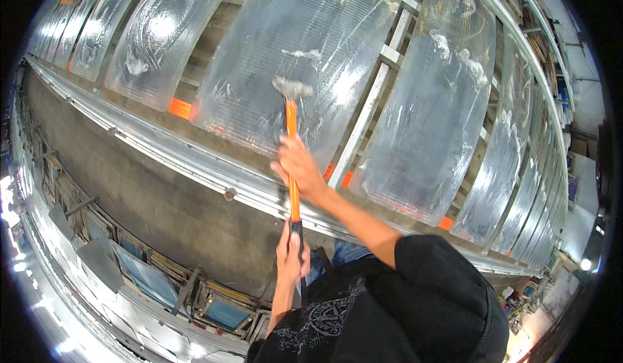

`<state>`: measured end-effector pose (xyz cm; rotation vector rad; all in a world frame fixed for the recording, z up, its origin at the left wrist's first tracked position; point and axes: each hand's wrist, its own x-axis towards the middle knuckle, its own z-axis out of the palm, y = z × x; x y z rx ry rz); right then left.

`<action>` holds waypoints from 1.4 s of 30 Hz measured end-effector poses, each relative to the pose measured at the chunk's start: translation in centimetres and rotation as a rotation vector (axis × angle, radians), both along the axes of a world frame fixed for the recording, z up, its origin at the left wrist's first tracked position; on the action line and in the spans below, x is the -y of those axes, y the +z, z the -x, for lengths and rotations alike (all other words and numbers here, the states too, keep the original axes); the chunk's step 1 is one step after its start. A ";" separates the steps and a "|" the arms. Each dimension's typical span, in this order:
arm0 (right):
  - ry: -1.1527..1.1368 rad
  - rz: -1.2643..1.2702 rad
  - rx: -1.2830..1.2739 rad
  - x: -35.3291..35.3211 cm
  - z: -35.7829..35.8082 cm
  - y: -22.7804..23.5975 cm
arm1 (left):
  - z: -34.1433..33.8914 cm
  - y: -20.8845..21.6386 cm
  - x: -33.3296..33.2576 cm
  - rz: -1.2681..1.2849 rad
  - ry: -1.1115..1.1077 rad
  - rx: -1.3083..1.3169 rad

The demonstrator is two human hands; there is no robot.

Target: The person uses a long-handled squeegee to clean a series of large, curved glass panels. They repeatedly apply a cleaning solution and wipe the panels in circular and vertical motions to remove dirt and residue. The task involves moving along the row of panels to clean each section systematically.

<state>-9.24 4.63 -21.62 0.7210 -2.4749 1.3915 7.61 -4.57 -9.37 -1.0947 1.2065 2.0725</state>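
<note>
Both my hands are on one long-handled brush, which has an orange pole (291, 123), a black grip and a wide head covered in greyish foam. My right hand (300, 168) is wrapped round the orange pole partway up. Lower down, close to my body, my left hand (292, 256) closes on the black grip. The foamy brush head (293, 89) rests on a large curved sheet of glass (243, 90) with fine parallel lines across it. White suds and wet streaks lie on that glass. Bristles or pad under the foam cannot be made out.
More curved glass sheets (428, 129) lie side by side along a metal rack, several of them streaked with suds. Orange stickers (180, 108) mark lower corners. A metal rail (195, 168) runs along the near edge. Wooden frames with panes (224, 313) stand across the concrete floor (149, 181).
</note>
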 end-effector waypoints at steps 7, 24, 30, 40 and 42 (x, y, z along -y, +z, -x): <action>0.032 0.017 0.130 -0.7 -6.5 1.3 | -6.8 0.8 0.0 0.057 -0.127 -0.056; 0.022 0.150 -0.162 2.1 6.7 -0.6 | 4.9 -0.8 -0.8 0.088 0.078 -0.056; 0.002 0.102 -0.080 2.7 3.5 -0.3 | 2.1 -0.4 0.1 0.099 0.027 -0.048; -0.116 0.014 -0.292 2.1 16.6 -1.1 | 15.1 -0.8 2.3 0.098 -0.076 -0.135; -0.085 0.042 -0.308 2.0 18.4 -1.1 | 17.0 -1.0 2.3 0.051 -0.055 -0.187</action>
